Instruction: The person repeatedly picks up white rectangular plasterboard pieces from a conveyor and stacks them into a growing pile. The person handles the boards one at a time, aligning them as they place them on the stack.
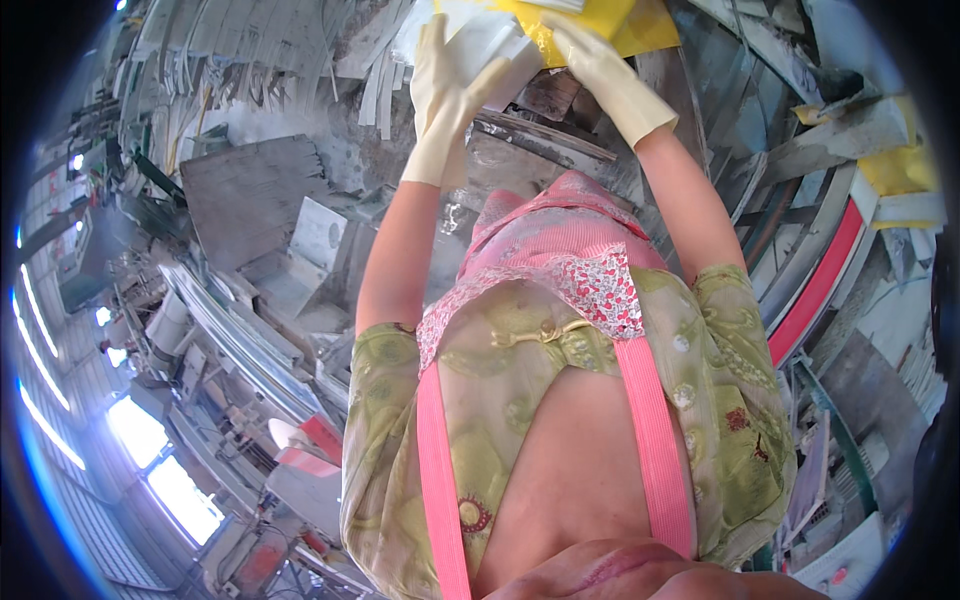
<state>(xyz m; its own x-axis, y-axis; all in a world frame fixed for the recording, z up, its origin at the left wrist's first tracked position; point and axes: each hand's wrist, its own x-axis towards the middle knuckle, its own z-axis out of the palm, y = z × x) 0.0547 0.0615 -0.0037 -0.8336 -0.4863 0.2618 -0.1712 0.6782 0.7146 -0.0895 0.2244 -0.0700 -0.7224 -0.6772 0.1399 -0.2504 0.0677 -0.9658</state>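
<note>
Cream rubber gloves cover both my hands at the top of the view. My left hand (pixel 443 95) is spread, thumb stretched away from the fingers, over the near left side of a smooth white block (pixel 490 50). Whether its palm presses on the block I cannot tell. My right hand (pixel 598 72) reaches up and left with its fingers stretched out, over the near edge of a yellow sheet (pixel 640 28). Its fingertips lie close to the block's right side. The far parts of block and sheet run out of view.
Wooden boards (pixel 545 140) lie below my hands. A grey panel (pixel 255 195) leans at the left, near hanging pale strips (pixel 235 55). Curved rails with a red band (pixel 820 285) run along the right. A pink apron (pixel 560 225) covers my front.
</note>
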